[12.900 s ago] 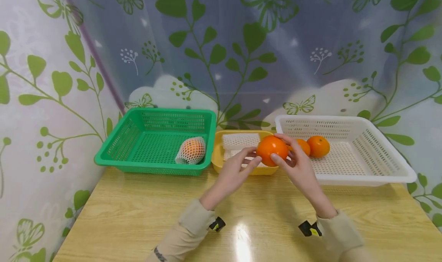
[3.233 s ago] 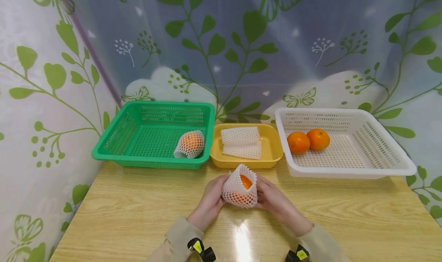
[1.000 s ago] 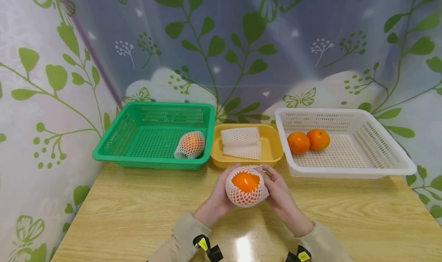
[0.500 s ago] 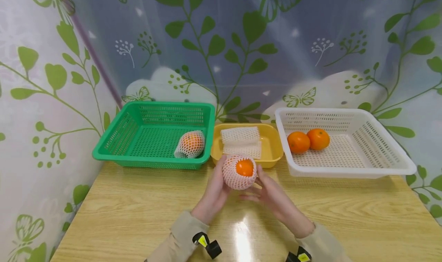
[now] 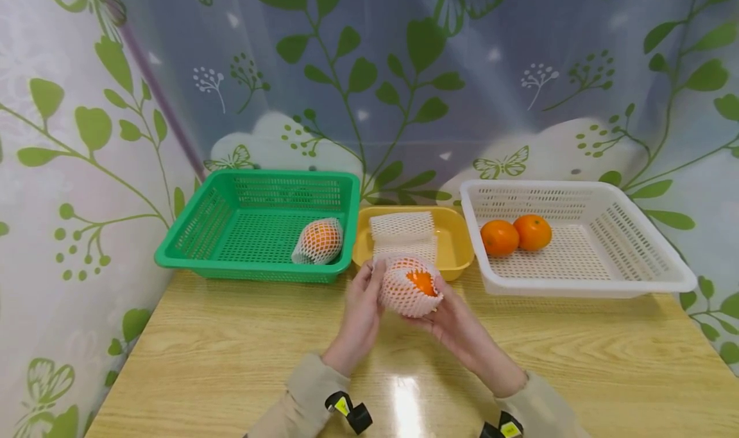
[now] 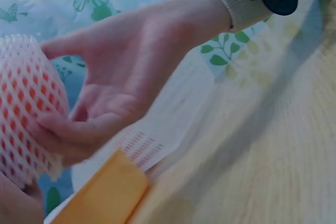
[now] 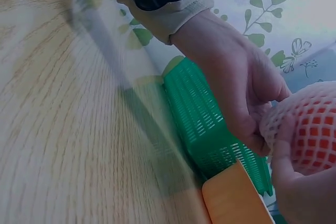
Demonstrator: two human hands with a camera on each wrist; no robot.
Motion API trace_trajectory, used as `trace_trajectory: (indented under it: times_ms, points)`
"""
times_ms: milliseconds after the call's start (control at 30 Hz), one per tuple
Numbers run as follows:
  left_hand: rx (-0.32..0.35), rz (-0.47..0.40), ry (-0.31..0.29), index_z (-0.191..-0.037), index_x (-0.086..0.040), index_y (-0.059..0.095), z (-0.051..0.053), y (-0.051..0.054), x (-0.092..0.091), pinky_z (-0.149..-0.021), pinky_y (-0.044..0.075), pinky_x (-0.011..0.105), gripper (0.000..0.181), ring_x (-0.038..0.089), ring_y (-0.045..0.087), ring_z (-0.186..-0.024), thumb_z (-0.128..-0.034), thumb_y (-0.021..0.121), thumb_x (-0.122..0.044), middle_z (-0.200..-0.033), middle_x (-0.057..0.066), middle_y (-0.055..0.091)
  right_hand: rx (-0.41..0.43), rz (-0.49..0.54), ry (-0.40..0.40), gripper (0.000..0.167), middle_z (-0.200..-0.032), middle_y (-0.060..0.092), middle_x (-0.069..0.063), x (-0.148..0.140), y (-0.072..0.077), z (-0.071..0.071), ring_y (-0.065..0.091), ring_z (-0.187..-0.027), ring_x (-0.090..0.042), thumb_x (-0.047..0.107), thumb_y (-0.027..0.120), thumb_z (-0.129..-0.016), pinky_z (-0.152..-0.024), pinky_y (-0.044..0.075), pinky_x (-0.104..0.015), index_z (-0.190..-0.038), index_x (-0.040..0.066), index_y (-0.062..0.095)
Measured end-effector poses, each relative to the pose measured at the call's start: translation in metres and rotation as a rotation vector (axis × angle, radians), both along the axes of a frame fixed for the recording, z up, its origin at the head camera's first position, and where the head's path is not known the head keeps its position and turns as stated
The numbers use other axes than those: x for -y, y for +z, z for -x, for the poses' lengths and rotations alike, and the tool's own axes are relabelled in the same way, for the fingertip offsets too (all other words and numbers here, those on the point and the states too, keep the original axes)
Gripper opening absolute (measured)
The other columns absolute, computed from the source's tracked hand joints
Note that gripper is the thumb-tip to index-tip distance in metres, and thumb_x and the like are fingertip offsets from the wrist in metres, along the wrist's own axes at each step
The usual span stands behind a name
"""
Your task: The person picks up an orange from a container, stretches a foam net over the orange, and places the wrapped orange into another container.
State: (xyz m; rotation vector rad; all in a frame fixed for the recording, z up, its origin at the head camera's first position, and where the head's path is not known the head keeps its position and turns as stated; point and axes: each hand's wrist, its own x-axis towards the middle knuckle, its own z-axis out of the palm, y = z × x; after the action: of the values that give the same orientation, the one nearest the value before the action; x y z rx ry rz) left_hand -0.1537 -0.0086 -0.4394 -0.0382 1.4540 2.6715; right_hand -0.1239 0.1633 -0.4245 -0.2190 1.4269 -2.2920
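Observation:
Over the front edge of the yellow tray [image 5: 458,271], both hands hold an orange [image 5: 423,283] inside a white foam net sleeve [image 5: 401,294]. Bare peel shows through the sleeve's mouth, which faces the right hand. My left hand [image 5: 359,316] pinches the sleeve's gathered end; the right wrist view shows this left hand [image 7: 231,77] with thumb and fingers on the foam. Curved around the other side is my right hand [image 5: 462,332], its thumb near the mouth. In the left wrist view the right hand [image 6: 126,72] grips the netted fruit [image 6: 29,108] from the side.
More foam net sleeves [image 5: 402,226] lie in the yellow tray. At left, a green basket [image 5: 260,274] holds one netted orange [image 5: 321,240]. A white basket [image 5: 589,286] at right contains two bare oranges [image 5: 499,238]. A wooden table [image 5: 242,335] supports everything, with a patterned curtain behind.
A bare orange was lifted by the white basket, then put into a net sleeve. Lately both hands have turned it; the mouth moved rightward, and the left fingers shifted to the sleeve's end.

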Motion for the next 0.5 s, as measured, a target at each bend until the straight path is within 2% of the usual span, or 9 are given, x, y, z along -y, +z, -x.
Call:
trace_trajectory:
  times_ms: [100,233,367,433,500]
  points:
    - [0.015,-0.016,-0.026,-0.100,-0.014,0.056,-0.0012,-0.0036,-0.0032,-0.076,0.049,0.019,0.017,0.008,0.054,-0.089,-0.1075,0.051,-0.028,-0.101,-0.002,0.058,-0.032,0.026,-0.007,0.064,-0.149,0.039,-0.009,-0.0013,0.0002,-0.0030,0.053,-0.122,-0.015,0.045,0.030,-0.108,-0.101,0.049,-0.032,-0.159,0.012,0.011]
    - [-0.001,-0.037,-0.056,-0.097,-0.015,0.055,-0.0027,-0.0055,-0.0059,-0.074,0.047,0.018,0.017,0.008,0.053,-0.088,-0.1091,0.047,-0.024,-0.100,-0.003,0.057,-0.058,0.093,0.019,0.052,-0.138,0.046,0.000,-0.0039,-0.0014,-0.0051,0.052,-0.113,-0.013,0.047,0.029,-0.107,-0.094,0.048,-0.028,-0.151,0.021,0.026]
    - [-0.022,0.001,-0.085,-0.109,-0.007,0.059,-0.0043,-0.0033,-0.0042,-0.085,0.050,0.022,0.019,0.009,0.057,-0.099,-0.1097,0.045,-0.019,-0.108,-0.001,0.062,-0.099,0.130,0.108,0.046,-0.129,0.053,-0.001,-0.0072,-0.0039,-0.0039,0.056,-0.103,-0.013,0.048,0.035,-0.106,-0.087,0.051,-0.029,-0.145,0.025,0.040]
    - [-0.022,0.062,-0.119,-0.122,0.001,0.058,-0.0041,-0.0020,-0.0014,-0.092,0.049,0.024,0.025,0.010,0.057,-0.106,-0.1095,0.043,-0.014,-0.118,0.004,0.063,-0.137,0.112,0.141,0.046,-0.125,0.056,0.000,-0.0077,-0.0048,-0.0035,0.058,-0.099,-0.013,0.048,0.037,-0.105,-0.085,0.052,-0.030,-0.144,0.024,0.042]
    - [-0.019,0.148,-0.123,-0.130,0.006,0.053,-0.0030,0.0003,0.0021,-0.095,0.047,0.026,0.030,0.012,0.057,-0.110,-0.1089,0.043,-0.012,-0.125,0.010,0.062,-0.183,0.076,0.146,0.049,-0.125,0.058,-0.002,-0.0067,-0.0052,-0.0026,0.059,-0.100,-0.014,0.047,0.039,-0.106,-0.085,0.053,-0.031,-0.147,0.020,0.041]
